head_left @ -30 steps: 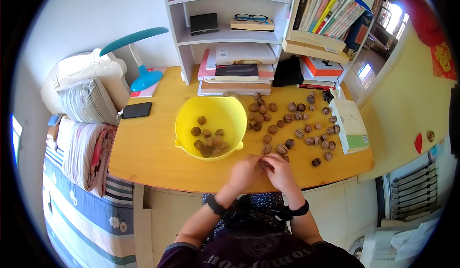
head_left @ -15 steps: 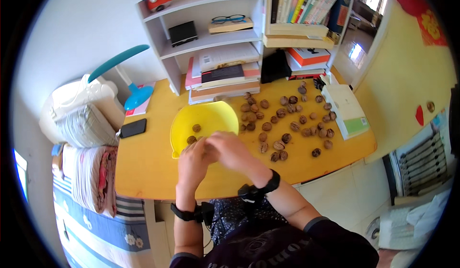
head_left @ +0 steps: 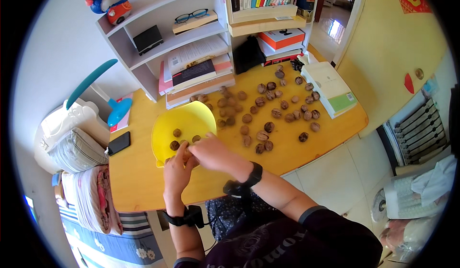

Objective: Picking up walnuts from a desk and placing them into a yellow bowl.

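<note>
My left hand (head_left: pixel 177 171) is at the near rim of a yellow plastic basin (head_left: pixel 184 114), its fingers curled together. Right against it is my right hand (head_left: pixel 211 152), fingers bent and partly blurred. The two hands meet over the basin's near edge, and whatever lies between their fingers is hidden. Inside the basin, just past my fingertips, I see a walnut (head_left: pixel 177 132), a darker walnut (head_left: pixel 174 145) and another walnut (head_left: pixel 196 138). Many loose walnuts (head_left: pixel 262 135) are scattered over the table to the right of the basin; those nearest it look blurred.
The yellow wooden table (head_left: pixel 139 191) backs onto a white shelf unit (head_left: pixel 155 52) with books. A black phone (head_left: pixel 119 144) and teal lamp (head_left: pixel 119 112) stand at left. On the right lies a white-and-green box (head_left: pixel 328 88). A bed is at left, a door at right.
The view has shifted, so the scene sits lower and further left. Three walnuts now show in the basin where two showed before. My hands stay together at its near edge, slightly further apart.
</note>
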`<state>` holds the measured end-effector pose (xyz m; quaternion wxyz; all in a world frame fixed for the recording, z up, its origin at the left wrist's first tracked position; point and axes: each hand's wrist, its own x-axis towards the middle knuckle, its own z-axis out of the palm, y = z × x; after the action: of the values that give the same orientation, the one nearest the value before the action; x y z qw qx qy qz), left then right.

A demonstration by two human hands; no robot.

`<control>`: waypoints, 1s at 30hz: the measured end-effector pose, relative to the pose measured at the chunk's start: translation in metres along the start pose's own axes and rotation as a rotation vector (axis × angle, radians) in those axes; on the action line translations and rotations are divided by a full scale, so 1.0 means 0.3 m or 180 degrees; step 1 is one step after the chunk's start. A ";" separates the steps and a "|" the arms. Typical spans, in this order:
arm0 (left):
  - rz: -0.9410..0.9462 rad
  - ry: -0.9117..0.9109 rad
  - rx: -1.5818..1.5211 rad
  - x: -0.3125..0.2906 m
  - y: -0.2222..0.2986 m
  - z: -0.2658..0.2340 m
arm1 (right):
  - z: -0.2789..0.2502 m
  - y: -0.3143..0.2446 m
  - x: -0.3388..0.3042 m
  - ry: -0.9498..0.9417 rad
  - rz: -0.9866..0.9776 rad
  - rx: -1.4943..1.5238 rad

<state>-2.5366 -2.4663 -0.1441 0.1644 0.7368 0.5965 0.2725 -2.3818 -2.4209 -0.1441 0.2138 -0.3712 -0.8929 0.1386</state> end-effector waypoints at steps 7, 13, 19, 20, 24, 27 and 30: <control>0.1002 0.1020 -0.0516 0.051 0.222 0.022 | -0.171 0.173 -0.162 0.1782 0.0784 0.1070; 0.1512 0.0253 -0.0680 0.089 0.320 0.285 | -0.160 0.275 -0.330 0.1237 0.1218 0.0221; 0.0507 0.0202 -0.0234 0.069 0.260 0.395 | -0.119 0.281 -0.345 0.0779 0.1029 -0.0406; 0.0419 0.0053 -0.0012 0.076 0.226 0.423 | -0.118 0.280 -0.338 0.0486 0.1101 -0.0562; 0.0229 -0.0181 0.0248 0.112 0.211 0.451 | -0.080 0.285 -0.326 0.0584 0.0807 -0.0816; 0.0302 0.0101 0.0023 0.101 0.182 0.490 | -0.066 0.286 -0.328 0.0390 0.0859 -0.0885; 0.0345 0.0031 -0.0379 0.091 0.187 0.494 | -0.080 0.288 -0.339 0.0797 0.0898 -0.0495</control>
<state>-2.3998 -2.4408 -0.2250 0.1902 0.7556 0.5393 0.3195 -2.2537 -2.4329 -0.1868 0.2723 -0.5223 -0.8065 0.0506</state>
